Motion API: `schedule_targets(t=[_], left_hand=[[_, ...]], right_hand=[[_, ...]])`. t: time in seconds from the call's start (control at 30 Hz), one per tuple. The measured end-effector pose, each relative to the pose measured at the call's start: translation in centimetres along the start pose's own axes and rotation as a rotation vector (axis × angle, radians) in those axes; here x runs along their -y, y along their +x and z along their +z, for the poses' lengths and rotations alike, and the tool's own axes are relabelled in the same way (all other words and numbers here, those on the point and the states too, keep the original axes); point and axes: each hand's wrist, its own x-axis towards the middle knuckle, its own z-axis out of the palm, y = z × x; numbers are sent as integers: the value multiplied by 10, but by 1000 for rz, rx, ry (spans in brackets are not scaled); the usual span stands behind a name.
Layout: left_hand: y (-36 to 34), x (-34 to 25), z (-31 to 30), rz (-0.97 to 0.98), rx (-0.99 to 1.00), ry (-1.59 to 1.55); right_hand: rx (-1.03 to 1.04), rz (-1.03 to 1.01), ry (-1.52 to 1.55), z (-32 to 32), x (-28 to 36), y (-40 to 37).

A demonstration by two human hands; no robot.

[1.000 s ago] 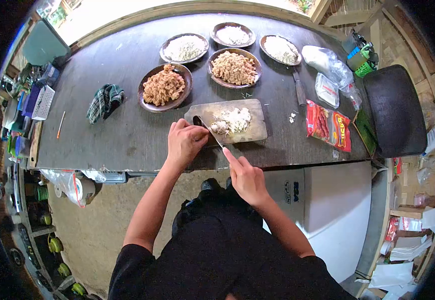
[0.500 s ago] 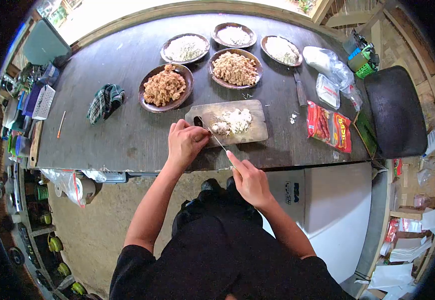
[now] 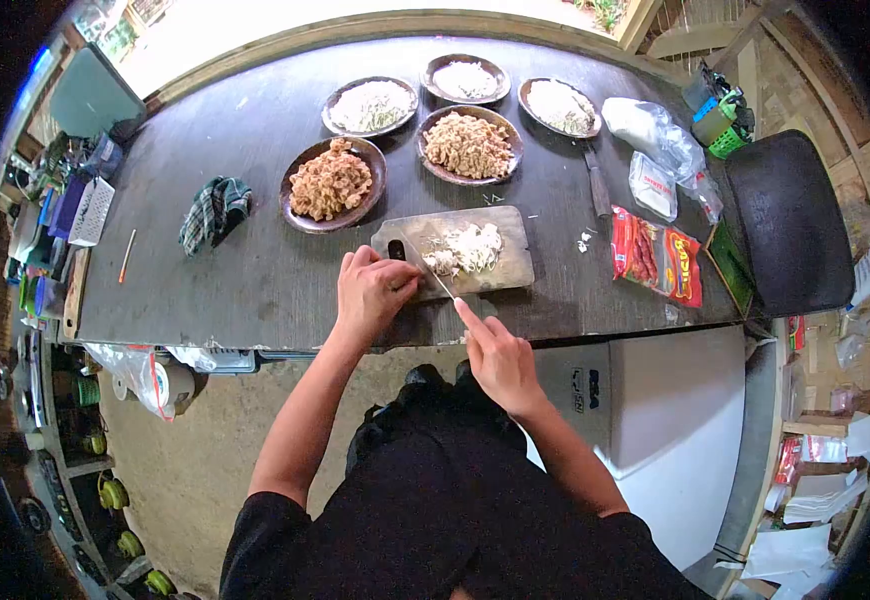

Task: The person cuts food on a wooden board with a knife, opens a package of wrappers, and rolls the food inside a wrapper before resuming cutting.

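Note:
A wooden cutting board lies near the table's front edge, with a pile of chopped white pieces on it. My right hand is closed round the handle of a knife, its forefinger stretched along the top. The blade points up and left over the board's front part. My left hand is at the board's left front corner, fingertips pressed together beside the blade. Whatever those fingers pinch is too small and hidden to name. The board's dark handle slot shows just above them.
Behind the board stand plates of brown food and plates of white shreds. Another knife, plastic bags and a red packet lie right. A checked cloth lies left.
The view has shifted slightly, so the table's objects sit a little differently in the frame. Both hands stay at the board, and the knife has moved only slightly.

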Motion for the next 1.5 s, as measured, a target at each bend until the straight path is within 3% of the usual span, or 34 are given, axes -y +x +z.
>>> schedule_targets(t=[0.1,0.33,0.67,1.07,1.3,1.5], left_hand=[[-2,2,0,-7,13,-10],[-2,4,2,-5,-10,-30],[-2,2,-2,95,-55,35],[-2,2,-1,-28,18,2],[-2,3,1,14,-22,-22],[-3,3,1,10,4,-7]], right_hand=[[9,-74,29,-2,-3,-6],[62,-3,-11,3,4,-5],[-5,-56,-2,5,-3,1],[54,10,0,8,5,-2],[-26,-26,24,5,-2,-3],[37,-56,35,-3,1,-12]])
